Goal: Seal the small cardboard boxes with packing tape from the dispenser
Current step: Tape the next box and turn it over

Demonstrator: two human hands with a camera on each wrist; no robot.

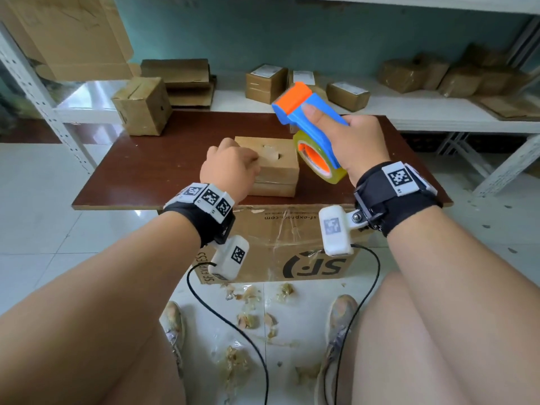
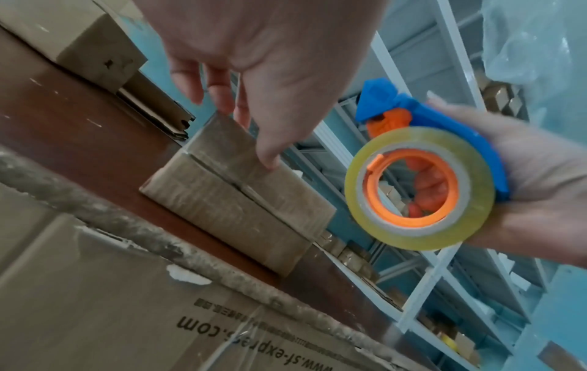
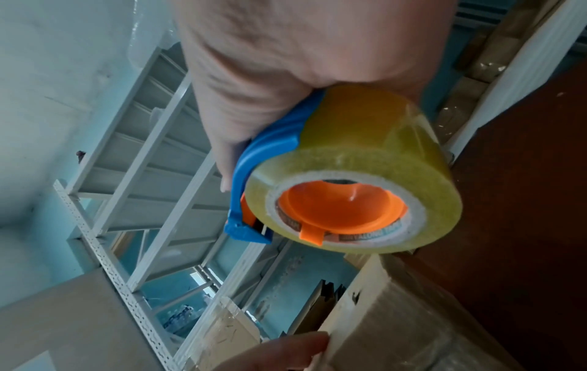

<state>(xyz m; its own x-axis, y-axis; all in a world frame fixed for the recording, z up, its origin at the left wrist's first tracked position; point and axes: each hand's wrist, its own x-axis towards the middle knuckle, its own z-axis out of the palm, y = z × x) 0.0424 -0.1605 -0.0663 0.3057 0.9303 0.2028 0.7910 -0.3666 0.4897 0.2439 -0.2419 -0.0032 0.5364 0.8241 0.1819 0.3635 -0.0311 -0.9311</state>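
Observation:
A small cardboard box (image 1: 277, 168) sits in the middle of the dark brown table (image 1: 146, 171), with a slit in its top flaps. My left hand (image 1: 233, 162) grips its left end, thumb on the top edge (image 2: 270, 160) and fingers down the far side. My right hand (image 1: 344, 138) holds a blue and orange tape dispenser (image 1: 295, 103) in the air, just right of the box. Its yellowish clear tape roll (image 1: 318, 159) hangs beside the box's right edge without touching it. The roll (image 3: 352, 185) fills the right wrist view above the box (image 3: 397, 326).
A larger box (image 1: 143, 106) and flattened cardboard (image 1: 181, 80) lie at the table's back left. Labelled small boxes (image 1: 266, 83) and wrapped parcels (image 1: 423, 71) sit on the white shelf behind. An SF Express carton (image 1: 292, 252) stands under the table; tape scraps (image 1: 248, 317) litter the floor.

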